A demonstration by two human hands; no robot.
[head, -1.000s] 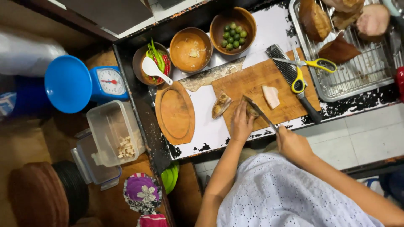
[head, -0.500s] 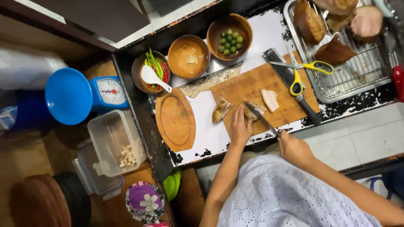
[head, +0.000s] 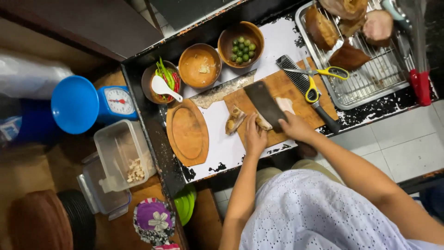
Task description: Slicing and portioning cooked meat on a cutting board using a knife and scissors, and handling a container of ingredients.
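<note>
Tabletop (head: pixel 222 157): black, chipped, white sheet over it, frame centre.
Board (head: pixel 296 92): wooden, centre right.
Fish piece (head: pixel 263 123): on board, pinned under left hand (head: pixel 255 138), fingers pressed down on it.
Cleaver (head: pixel 265 103): right hand (head: pixel 296 127) closed round its handle, blade flat beside the piece.
Scissors (head: pixel 317 76): yellow, upper right on board.
Bowls: limes (head: pixel 241 44), chillies (head: pixel 163 82), upper centre.

A blue kitchen scale (head: pixel 115 103) with round white dial; clear plastic tubs (head: pixel 121 157) beside it.
</note>
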